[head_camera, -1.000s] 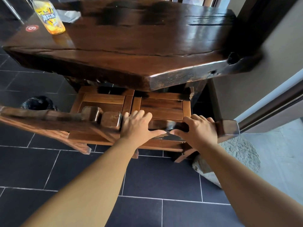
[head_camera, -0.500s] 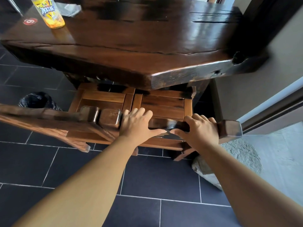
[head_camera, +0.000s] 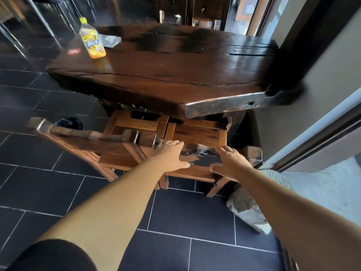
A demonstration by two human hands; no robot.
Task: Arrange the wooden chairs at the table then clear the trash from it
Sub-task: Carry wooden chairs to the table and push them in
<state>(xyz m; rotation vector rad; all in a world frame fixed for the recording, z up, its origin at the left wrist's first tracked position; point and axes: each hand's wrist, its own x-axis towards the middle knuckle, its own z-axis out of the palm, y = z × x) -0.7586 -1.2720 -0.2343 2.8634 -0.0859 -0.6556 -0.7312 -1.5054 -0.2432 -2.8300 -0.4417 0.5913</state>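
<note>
Between left hand [head_camera: 172, 155] and right hand [head_camera: 233, 163]: chair backrest [head_camera: 202, 159].

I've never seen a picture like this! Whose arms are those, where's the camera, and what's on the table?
The camera sits on a person's head and looks down, so you see that person's own arms. The left hand and right hand rest, fingers fairly straight, on the back of a wooden chair tucked under the table. They grip nothing. A second chair stands beside it. On the table are a yellow drink bottle and a clear wrapper.
</note>
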